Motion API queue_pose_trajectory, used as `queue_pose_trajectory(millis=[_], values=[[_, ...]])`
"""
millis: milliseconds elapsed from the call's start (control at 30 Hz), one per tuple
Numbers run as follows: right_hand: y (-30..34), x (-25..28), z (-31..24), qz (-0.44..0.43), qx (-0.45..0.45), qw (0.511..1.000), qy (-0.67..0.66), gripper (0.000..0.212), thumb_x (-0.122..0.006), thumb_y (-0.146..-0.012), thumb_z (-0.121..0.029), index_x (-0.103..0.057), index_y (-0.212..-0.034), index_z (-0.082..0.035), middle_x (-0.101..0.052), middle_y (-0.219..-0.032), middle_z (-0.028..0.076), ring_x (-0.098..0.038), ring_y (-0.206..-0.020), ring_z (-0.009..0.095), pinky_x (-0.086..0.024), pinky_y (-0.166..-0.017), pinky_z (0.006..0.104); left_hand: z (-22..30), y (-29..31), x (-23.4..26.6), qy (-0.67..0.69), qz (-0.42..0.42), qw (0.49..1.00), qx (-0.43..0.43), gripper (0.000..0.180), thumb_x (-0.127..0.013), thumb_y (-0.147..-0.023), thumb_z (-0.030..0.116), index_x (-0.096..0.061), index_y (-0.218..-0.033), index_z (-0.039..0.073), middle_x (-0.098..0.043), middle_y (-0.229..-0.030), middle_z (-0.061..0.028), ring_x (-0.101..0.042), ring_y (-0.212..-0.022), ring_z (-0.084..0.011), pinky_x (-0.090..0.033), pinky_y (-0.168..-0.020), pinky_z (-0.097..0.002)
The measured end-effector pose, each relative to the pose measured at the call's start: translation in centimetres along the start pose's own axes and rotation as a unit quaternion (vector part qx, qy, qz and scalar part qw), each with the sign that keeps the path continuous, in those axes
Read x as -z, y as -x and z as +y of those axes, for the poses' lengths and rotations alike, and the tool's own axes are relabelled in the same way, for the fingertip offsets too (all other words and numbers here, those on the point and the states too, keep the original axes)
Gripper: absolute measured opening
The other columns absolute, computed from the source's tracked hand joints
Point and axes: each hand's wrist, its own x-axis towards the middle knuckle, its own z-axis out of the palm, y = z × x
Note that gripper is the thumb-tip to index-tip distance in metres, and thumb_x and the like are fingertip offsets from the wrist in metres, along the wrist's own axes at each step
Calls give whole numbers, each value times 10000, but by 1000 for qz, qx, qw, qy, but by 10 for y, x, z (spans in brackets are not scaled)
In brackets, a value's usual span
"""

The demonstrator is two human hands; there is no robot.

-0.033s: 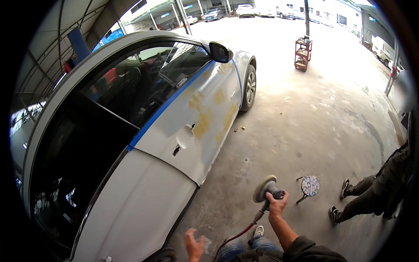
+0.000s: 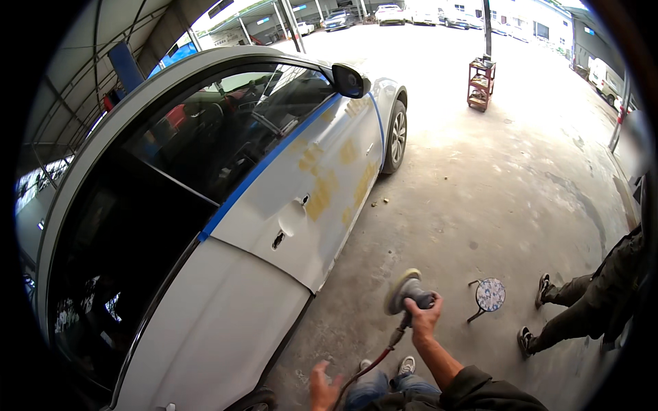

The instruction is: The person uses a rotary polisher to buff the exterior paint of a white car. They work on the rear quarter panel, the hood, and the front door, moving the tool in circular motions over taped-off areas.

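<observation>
My right hand (image 2: 426, 316) is wrapped round the grip of an air sander (image 2: 406, 293), held up over the floor with its round pale pad tilted toward the car. From the tool a red hose (image 2: 373, 363) runs down past my legs. Low in the picture, my left hand (image 2: 325, 388) is empty, slightly blurred, its fingers apart close beside the hose. To the left stands a white car (image 2: 240, 288). Its front door (image 2: 288, 219) carries yellowish filler patches (image 2: 321, 195), has openings where the handle sits, and is edged with blue masking tape (image 2: 250, 181).
A small round stool (image 2: 490, 294) stands right of the sander. Beyond it, another person (image 2: 576, 294) in dark clothes is at the right edge. A red tool cart (image 2: 481, 85) is farther off, near a post. Small bits (image 2: 380, 202) lie on the concrete floor (image 2: 439, 226).
The sander and my right hand have shifted slightly left and up. My left hand has moved right, nearer the hose. The view has turned a little.
</observation>
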Motion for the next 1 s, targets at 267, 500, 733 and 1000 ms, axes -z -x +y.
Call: queue_pose_trajectory(millis=[267, 500, 733, 1000], values=[[-6, -152, -29, -253, -48, 966, -31, 816, -944, -687, -132, -460, -1335, -23, -598, -1145, 91, -604, -1009, 170, -534, -867, 296, 29, -45, -88, 23, -91, 983, 160, 434, -691, -937, 438, -666, -1187, 84, -717, -921, -223, -692, -854, -437, -520, -731, -512], [-83, -216, -52, -180, -153, 965, -110, 748, -932, -706, -85, -481, -1299, -19, -636, -1085, 82, -658, -934, 185, -574, -790, 322, -72, -20, -57, -39, -130, 928, 347, 420, -610, -968, 476, -729, -1113, 101, -737, -972, -205, -697, -943, -426, -528, -785, -508], [-241, -208, -34, -88, -114, 978, -150, 446, -816, -808, -121, -547, -1154, -36, -673, -871, 101, -658, -646, 220, -555, -540, 357, -123, 42, 12, -124, -139, 878, 441, 439, -583, -983, 484, -723, -1163, 109, -739, -1021, -198, -688, -997, -424, -522, -826, -515], [-347, -225, 14, -100, -172, 973, -121, 415, -825, -800, -119, -584, -1131, -48, -675, -868, 74, -653, -646, 194, -560, -564, 344, 2, -142, 7, -164, -136, 928, 306, 457, -643, -967, 463, -695, -1211, 81, -683, -1232, -199, -623, -1151, -430, -496, -962, -511]])
